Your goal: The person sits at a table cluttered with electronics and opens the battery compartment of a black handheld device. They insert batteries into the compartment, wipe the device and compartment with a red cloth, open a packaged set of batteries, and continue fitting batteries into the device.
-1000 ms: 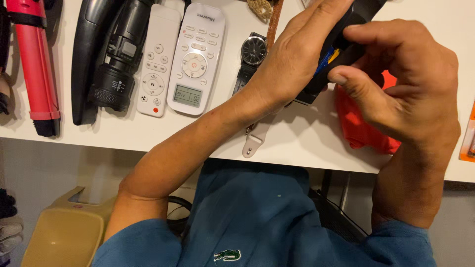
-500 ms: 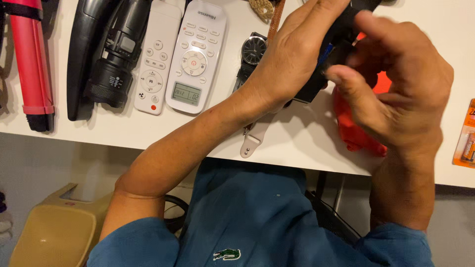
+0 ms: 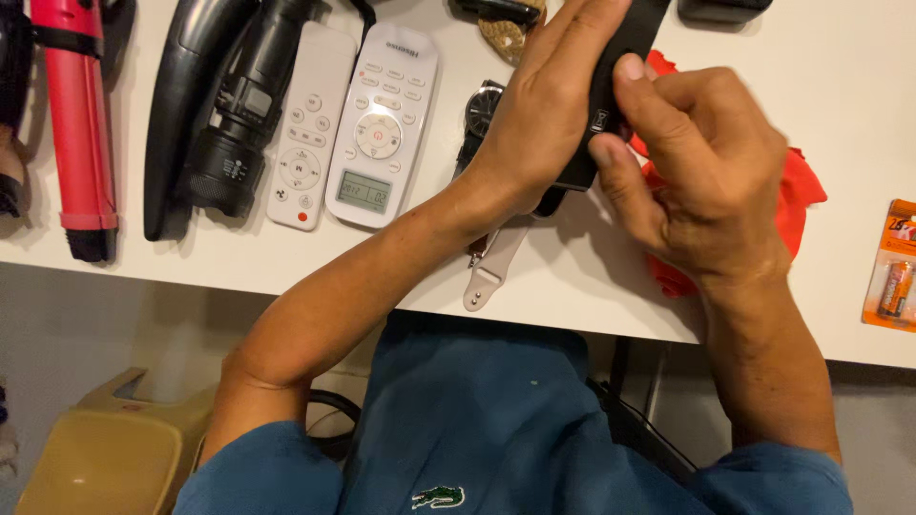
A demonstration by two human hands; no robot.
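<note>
Across the white table (image 3: 840, 105), items listed largest to smallest, clock directions read from the picture's middle.

1. White flat-topped table: one. It carries every loose item, spread side by side so that each shows on its own.
2. Red cylindrical tube with black end cap (image 3: 78, 133): one, at 10 o'clock, lying lengthwise.
3. Black curved plastic handle-shaped piece (image 3: 186, 105): one, at 10 o'clock, just beside the next entry.
4. Black metal torch with ribbed head (image 3: 239, 124): one, at 10 to 11 o'clock, head toward the table edge.
5. White remote control with grey display (image 3: 380, 124): one, at 11 o'clock, buttons up.
6. Slim white remote control with one red button (image 3: 307, 129): one, touching or just beside the larger.
7. Orange-red crumpled cloth or plastic (image 3: 792, 191): one, at 2 to 3 o'clock, mostly hidden behind the right hand.
8. Black flat rectangular device (image 3: 625, 57): one, at 1 o'clock, lifted off the table. Left hand (image 3: 549, 114) grips it from the side; right hand (image 3: 692, 176) presses thumb and forefinger on its lower face, apparently steadying it to work a cover. Both hands are together, clamped on it.
9. Dark-faced wristwatch with pale strap (image 3: 487, 257): one, at 12 o'clock, partly under the left wrist.
10. Orange blister pack of batteries (image 3: 892, 277): one, at 3 o'clock; cell count cannot be told.
</note>
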